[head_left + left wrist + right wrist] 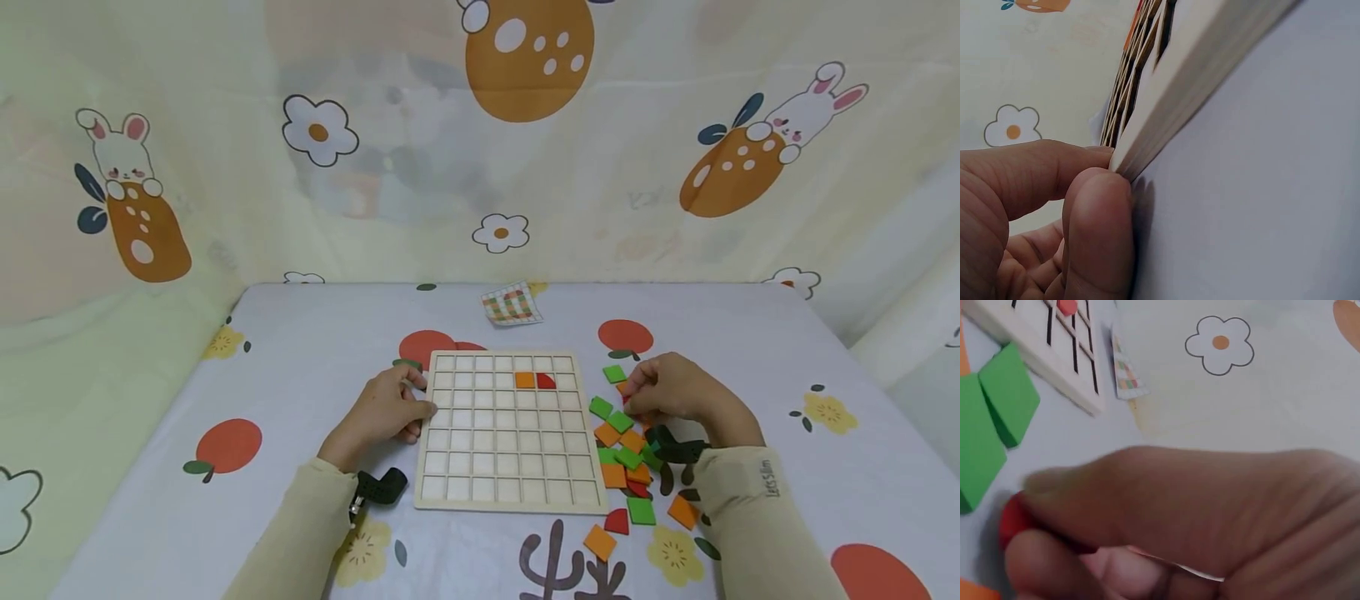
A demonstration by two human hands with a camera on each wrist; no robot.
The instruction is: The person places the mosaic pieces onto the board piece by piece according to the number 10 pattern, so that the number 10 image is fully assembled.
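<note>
A pale wooden grid board [513, 507] lies on the table, an orange square tile [525, 380] and a red rounded tile [546, 381] side by side in its upper right cells. At its left rim my left hand [386, 408] holds the board's edge, thumb [1100, 231] and index finger [1054, 165] tips both at the wood. To the right of the board, my right hand [671, 387] pinches a red tile [1015, 520] between thumb and finger, most of it covered. Green tiles [1010, 394] lie close by those fingers.
Loose green, orange and red tiles [628, 458] are heaped along the board's right side. Nearer me lie an orange tile [600, 542] and a red one [617, 522]. A small patterned card [512, 304] stands behind the board, before a printed cloth backdrop [405, 192].
</note>
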